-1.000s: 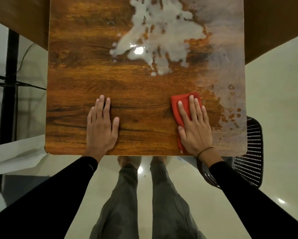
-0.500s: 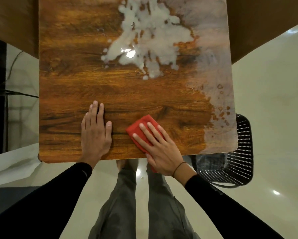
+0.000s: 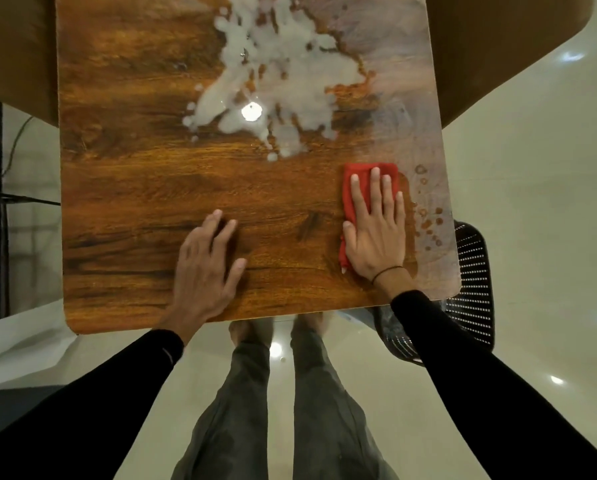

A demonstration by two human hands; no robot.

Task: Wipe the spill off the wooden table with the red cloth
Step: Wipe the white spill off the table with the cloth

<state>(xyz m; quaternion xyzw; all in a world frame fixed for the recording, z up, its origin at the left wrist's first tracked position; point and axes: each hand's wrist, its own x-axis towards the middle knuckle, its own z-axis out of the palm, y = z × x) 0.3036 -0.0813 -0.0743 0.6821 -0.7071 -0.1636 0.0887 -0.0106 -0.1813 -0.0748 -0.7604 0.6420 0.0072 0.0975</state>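
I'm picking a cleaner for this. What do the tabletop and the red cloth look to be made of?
Wooden table: wood or a wood-look laminate, which I cannot tell; grain streaks show, and the glossy finish mirrors a lamp.
Red cloth: soft woven fabric, matte, folded flat under the right hand.

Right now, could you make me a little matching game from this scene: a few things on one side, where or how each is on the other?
Things:
1. folded red cloth
2. milky white spill
3. left hand
4. black mesh basket

States:
A. flat on bare wood, holding nothing
B. on the floor beside the table's right edge
C. pressed under the right hand
D. spread across the brown wooden table, far side

Pairs: 1-C, 2-D, 3-A, 4-B
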